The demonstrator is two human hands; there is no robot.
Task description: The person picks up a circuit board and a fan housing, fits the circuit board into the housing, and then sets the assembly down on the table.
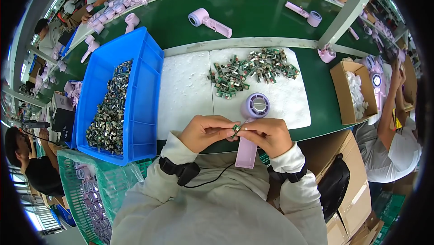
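The green desk (323, 87) is partly covered by white sheets (185, 87) at mid-frame. Just below centre, a small circuit board (236, 130) is pinched between the fingers of the left hand (202, 134) and right hand (271, 135), both turned inward.

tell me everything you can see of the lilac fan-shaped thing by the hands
The lilac, plastic-looking fan-shaped device has a round head with a dark slotted ring around a shiny, pale disc. Its long, paler handle looks like an open shell with raised edges. The head lies over the white foam-like sheet, while the handle points toward the person. The right hand hides part of the middle; whether it touches the device cannot be told.
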